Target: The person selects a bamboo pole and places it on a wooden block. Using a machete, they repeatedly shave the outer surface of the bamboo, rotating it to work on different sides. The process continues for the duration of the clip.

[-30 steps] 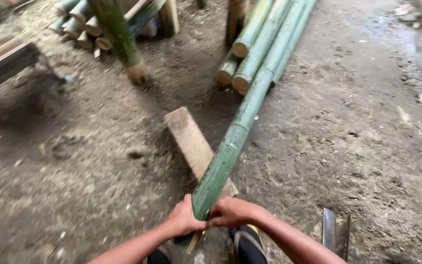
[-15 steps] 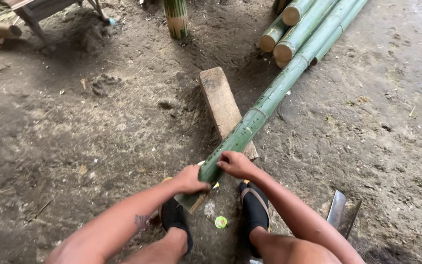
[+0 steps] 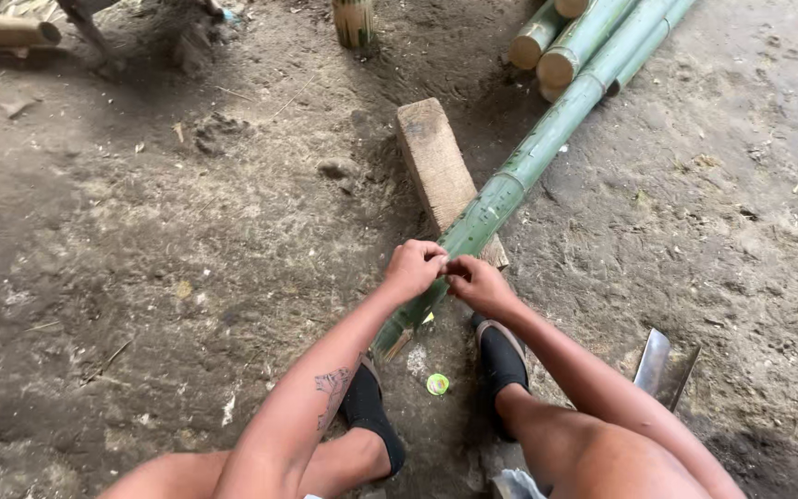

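Note:
A long green bamboo pole point(image 3: 547, 139) lies slanted across a wooden block point(image 3: 436, 166) on the dirt floor, its near end between my feet. My left hand point(image 3: 413, 268) and my right hand point(image 3: 477, 282) meet over the pole just past the block, fingertips pinched together on top of it. What the fingers pinch is too small to see. Both hands rest against the pole's upper side.
More cut bamboo poles point(image 3: 565, 46) lie at the top right. A flat metal blade point(image 3: 658, 365) rests on the ground by my right leg. A small green cap point(image 3: 437, 383) lies between my black shoes point(image 3: 501, 360). A bamboo stump point(image 3: 353, 20) stands at the top.
The view has tipped further down and nearer. The pole's near end has come lower, toward the ground between my feet, and my hands have slid up along it and drawn together.

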`<state>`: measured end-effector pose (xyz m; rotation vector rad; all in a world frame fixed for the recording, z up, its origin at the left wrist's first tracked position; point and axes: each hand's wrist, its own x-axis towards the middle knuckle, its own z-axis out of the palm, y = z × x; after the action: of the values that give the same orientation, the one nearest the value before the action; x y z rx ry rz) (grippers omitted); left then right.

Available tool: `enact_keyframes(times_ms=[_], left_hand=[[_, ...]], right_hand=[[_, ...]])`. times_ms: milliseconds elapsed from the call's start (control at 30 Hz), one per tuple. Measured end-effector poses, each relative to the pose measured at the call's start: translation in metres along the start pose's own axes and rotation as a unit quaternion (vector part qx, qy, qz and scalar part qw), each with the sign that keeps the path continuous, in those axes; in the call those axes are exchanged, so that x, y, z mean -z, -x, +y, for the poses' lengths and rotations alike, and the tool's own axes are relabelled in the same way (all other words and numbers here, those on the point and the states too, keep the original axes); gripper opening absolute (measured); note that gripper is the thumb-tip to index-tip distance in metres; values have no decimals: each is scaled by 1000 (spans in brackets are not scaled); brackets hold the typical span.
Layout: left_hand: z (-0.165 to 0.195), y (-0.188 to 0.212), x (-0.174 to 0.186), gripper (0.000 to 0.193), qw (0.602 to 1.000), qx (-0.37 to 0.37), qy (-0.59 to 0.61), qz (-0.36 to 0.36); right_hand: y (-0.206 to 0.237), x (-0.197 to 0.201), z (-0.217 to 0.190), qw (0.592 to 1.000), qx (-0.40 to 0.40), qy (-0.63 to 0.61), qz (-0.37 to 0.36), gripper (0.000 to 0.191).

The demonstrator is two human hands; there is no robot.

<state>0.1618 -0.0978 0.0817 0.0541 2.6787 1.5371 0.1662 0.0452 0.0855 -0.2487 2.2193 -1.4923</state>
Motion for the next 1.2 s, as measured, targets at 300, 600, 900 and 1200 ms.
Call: enact_keyframes(times_ms=[300, 600, 900, 1200], left_hand=[[4, -5, 15, 30, 974, 118, 187, -45], [-10, -28, -54, 72, 976, 89, -197, -9], [14, -102, -105, 97, 954, 99, -278, -43], [33, -157, -126, 94, 945, 175, -245, -129]], right_hand=[[21, 1, -3, 978, 0, -194, 77, 21], [-19, 25, 43, 913, -41, -373, 161, 23], [-62, 81, 61, 898, -74, -346, 263, 26], [-111, 145, 46, 857, -121, -395, 309, 53]])
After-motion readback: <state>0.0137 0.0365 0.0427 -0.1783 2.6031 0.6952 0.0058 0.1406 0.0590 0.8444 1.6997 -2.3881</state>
